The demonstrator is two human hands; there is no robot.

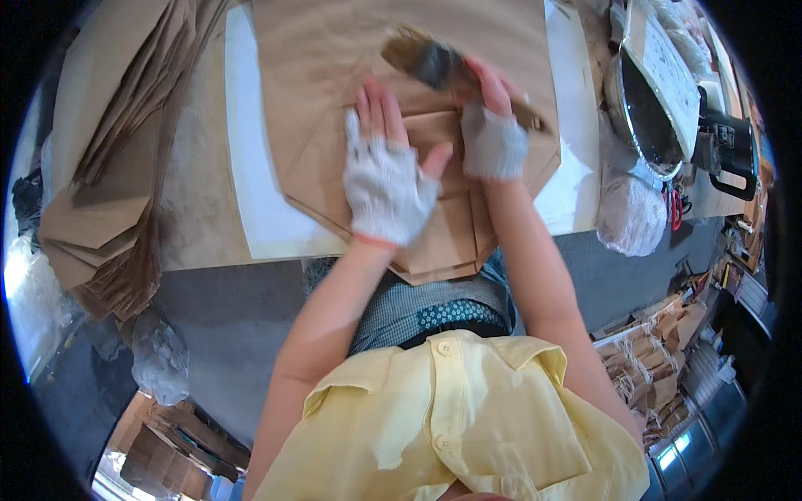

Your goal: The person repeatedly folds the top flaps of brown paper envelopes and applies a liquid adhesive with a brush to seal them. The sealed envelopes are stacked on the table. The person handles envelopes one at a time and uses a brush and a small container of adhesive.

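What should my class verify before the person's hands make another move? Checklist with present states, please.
1. Left hand palm down over the folded brown paper: ok.
2. Right hand holding the brush: ok.
3. White sheet beneath the paper: ok.
4. Brown paper stack apart from the white sheet: ok.
5. Gloves covering every finger: not ok; several are bare.
6. Bristles wet: cannot tell.
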